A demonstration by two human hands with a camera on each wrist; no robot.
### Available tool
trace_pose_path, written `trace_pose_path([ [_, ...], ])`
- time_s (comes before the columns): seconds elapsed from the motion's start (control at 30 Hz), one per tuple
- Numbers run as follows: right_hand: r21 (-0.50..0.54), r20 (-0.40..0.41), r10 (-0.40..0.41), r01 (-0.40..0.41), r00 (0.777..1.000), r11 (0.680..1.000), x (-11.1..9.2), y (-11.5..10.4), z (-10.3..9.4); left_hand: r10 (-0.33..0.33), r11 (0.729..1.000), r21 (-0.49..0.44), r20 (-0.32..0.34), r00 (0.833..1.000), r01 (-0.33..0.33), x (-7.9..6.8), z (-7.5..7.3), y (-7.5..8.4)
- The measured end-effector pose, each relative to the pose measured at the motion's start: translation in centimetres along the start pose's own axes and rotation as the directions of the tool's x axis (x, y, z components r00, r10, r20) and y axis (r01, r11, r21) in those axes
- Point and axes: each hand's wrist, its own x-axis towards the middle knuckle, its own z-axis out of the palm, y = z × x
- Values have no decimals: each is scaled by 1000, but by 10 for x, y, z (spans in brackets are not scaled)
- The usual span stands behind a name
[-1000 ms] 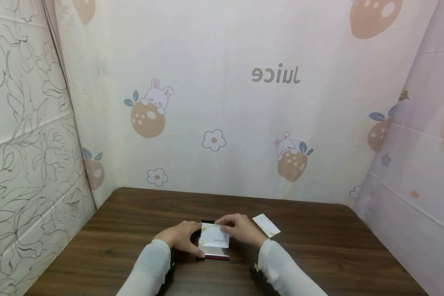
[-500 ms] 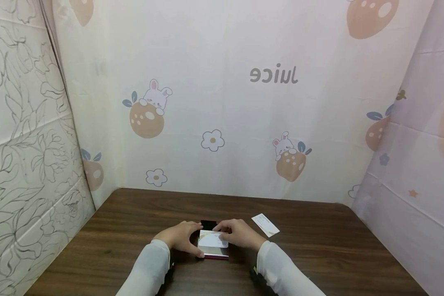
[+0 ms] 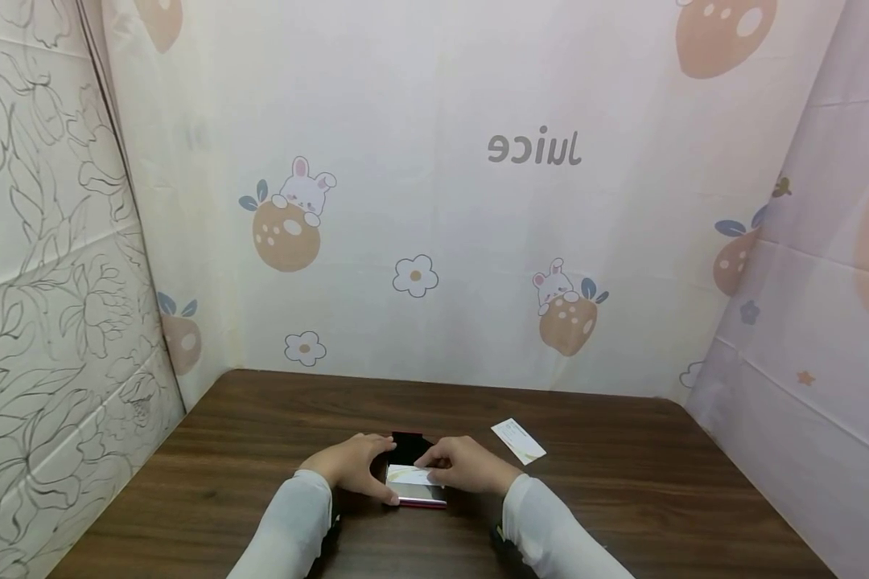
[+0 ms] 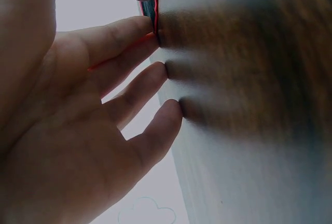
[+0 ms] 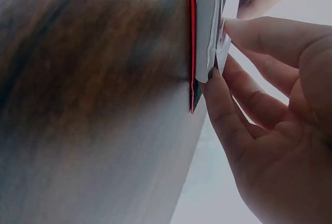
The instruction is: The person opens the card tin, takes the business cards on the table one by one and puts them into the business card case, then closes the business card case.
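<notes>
A card case (image 3: 418,491) with a silver body and red edges lies on the table, its black flap (image 3: 406,447) folded out at the far side. My left hand (image 3: 349,466) holds its left side, thumb at the near corner and fingertips by the flap. In the left wrist view several fingertips rest on the tabletop. My right hand (image 3: 472,465) pinches a white business card (image 3: 405,474) with gold marks, which overlaps the silver body. In the right wrist view one finger touches the end of the case (image 5: 206,35), and the card's near part is hidden.
Another white business card (image 3: 518,441) lies on the dark wooden table (image 3: 608,482), beyond and to the right of my right hand. Printed curtains (image 3: 434,201) hang behind the table and at both sides.
My right hand has drawn the business card toward me over the case, so less of the card shows and more of the black flap is uncovered. The left hand stays in place.
</notes>
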Motion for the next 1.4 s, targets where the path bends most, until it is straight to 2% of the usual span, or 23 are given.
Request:
trace_pose_path([
  [0.23,-63,-14,-27,27,1000,998,2,3,4,2,1000,-14,-7,1000,-2,-4,-1,3],
  [0.7,-58,-50,-6,3,999,998,0,9,5,4,1000,-1,-15,1000,-4,-2,-1,2],
  [0.93,-64,-110,15,-22,994,998,-10,17,-2,19,1000,-10,-14,1000,-19,-2,0,1],
  [1.17,-101,-182,106,-126,977,987,-21,35,-18,27,1000,-12,-11,1000,-27,-3,-1,2],
  [1.4,-75,-255,232,-258,939,963,-37,56,-30,34,999,-14,-14,999,-34,-3,0,2],
])
